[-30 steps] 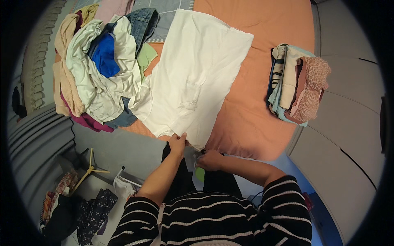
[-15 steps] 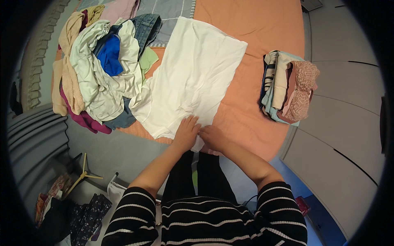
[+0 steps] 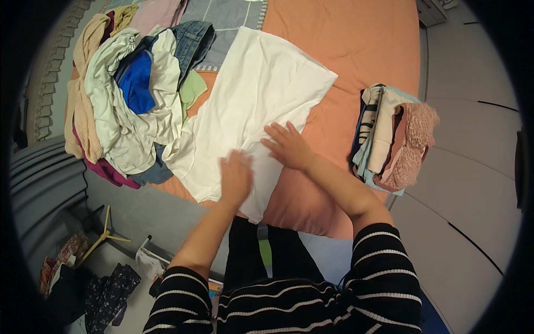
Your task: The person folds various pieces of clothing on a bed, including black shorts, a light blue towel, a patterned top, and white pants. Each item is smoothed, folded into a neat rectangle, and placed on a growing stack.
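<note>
A white T-shirt [image 3: 260,83] lies spread out on the orange bedspread in front of me, its sleeve side toward the left. My right hand [image 3: 289,147] is laid on the shirt's right part, fingers spread, gripping nothing. Over the lower part of the shirt, my left hand [image 3: 237,177] is stretched out with no cloth gripped in it. Motion blurs its fingers, and whether it touches the cloth I cannot tell. Creases run across the shirt near both hands, and its near edge hangs at the bed's edge by my legs.
At left, a heap of loose clothes [image 3: 119,119] includes pale shirts, a blue piece and jeans [image 3: 193,47]. A stack of folded clothes [image 3: 384,131] with a leopard-patterned bra [image 3: 416,146] stands at right. Grey cabinets [image 3: 473,156] line the right; a yellow hanger [image 3: 105,234] is lower left.
Both hands have come off the shirt's near edge, where they were close together. My right hand moved away from me and spread its fingers; my left moved slightly left and away.
</note>
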### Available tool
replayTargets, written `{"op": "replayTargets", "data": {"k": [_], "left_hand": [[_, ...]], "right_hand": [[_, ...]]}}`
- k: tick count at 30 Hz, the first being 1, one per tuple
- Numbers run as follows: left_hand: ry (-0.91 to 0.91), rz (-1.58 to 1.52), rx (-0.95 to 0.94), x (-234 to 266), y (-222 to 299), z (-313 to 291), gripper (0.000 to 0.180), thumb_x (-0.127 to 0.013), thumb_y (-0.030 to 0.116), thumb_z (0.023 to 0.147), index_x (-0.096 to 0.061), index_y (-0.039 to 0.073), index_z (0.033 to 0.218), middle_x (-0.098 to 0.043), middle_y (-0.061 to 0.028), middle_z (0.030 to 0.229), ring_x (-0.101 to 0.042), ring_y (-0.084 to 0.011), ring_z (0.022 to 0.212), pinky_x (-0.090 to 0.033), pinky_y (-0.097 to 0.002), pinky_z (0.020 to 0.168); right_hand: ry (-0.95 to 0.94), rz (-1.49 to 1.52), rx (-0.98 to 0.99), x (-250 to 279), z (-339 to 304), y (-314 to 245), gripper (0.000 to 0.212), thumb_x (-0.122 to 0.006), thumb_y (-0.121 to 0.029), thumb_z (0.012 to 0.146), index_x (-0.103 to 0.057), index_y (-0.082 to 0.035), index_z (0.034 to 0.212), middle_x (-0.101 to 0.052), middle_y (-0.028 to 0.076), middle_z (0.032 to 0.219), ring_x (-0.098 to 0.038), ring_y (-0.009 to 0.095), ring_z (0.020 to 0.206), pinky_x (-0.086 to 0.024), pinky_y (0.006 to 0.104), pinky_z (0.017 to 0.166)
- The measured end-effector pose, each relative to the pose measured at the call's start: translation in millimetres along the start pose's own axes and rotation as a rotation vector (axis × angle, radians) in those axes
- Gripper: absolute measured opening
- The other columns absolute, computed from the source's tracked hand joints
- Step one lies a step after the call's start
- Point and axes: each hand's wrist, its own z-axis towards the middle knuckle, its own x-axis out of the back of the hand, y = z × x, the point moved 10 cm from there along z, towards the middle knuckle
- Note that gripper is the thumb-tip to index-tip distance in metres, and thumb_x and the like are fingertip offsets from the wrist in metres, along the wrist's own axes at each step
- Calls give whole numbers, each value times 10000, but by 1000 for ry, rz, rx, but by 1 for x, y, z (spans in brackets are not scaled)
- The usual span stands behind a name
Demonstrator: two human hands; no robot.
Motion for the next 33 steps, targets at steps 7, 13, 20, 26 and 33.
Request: {"op": "replayTargets", "data": {"k": [7,13,20,26,33], "left_hand": [[-246,-55,39,-67,37,-18,717,-634,446,796,-384,157,1403,-241,-153,1504,-217,-383,1377,-214,-660,1017],[-244,-72,-12,-79,36,-12,693,-588,533,800,-398,250,1403,-187,-117,1530,-169,-364,1397,-156,-718,992],[-359,47,128,-74,16,-8,729,-610,533,790,-380,237,1415,-211,-123,1522,-174,-363,1396,-156,-737,962],[-220,55,156,-72,-11,-11,817,-596,585,779,-332,182,1438,-192,-147,1528,-149,-355,1410,-110,-733,972],[-217,-1,168,-74,-14,-12,943,-632,668,683,-333,191,1439,-171,-127,1537,-115,-336,1421,-96,-736,976]], "right_hand": [[303,-320,-780,87,31,190,341,-587,-299,869,-595,-76,1127,-554,141,1208,-509,318,1127,-297,596,995],[222,-230,-789,94,53,259,279,-660,-298,808,-641,-66,962,-634,106,990,-567,281,974,-345,523,924],[-128,-167,-132,-23,47,63,390,-591,-318,846,-572,-125,1184,-467,141,1331,-382,335,1269,-284,588,1021],[-236,-256,-241,-15,20,151,709,-471,-604,849,-376,-192,1419,-328,77,1483,-190,293,1405,-94,619,1093],[57,-139,-528,41,53,174,638,-608,-370,827,-415,-63,1353,-259,250,1465,-275,350,1347,-235,559,1055]]}}
